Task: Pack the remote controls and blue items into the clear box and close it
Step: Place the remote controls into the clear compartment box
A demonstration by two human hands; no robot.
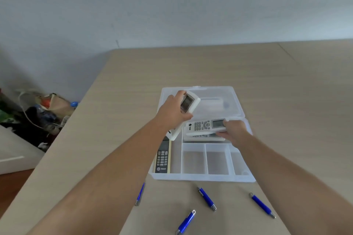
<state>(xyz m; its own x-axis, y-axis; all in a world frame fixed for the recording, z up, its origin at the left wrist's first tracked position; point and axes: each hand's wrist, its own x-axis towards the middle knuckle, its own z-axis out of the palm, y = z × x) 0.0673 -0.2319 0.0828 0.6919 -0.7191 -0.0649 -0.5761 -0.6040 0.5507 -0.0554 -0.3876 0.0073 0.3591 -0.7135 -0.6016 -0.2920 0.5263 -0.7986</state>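
The clear box [202, 177] lies open on the table, its lid [229, 97] folded back behind it. My left hand [172, 112] grips a white remote [188, 102], tilted above the box's left side. My right hand [235, 131] holds a second white remote [204, 125] flat, on top of another white remote [202, 136] in the back compartment. A dark remote [162, 156] lies in the left compartment. Several blue pens lie on the table in front of the box: one [140, 193] by my left forearm, one [207, 198] in the middle, one [186, 222] nearest me, one [262, 205] at right.
The box's front compartments [206, 160] hold nothing. The wooden table [286, 82] reaches back to a grey wall. Past the table's left edge, clutter [44, 112] lies on the floor beside a white cabinet [13, 154].
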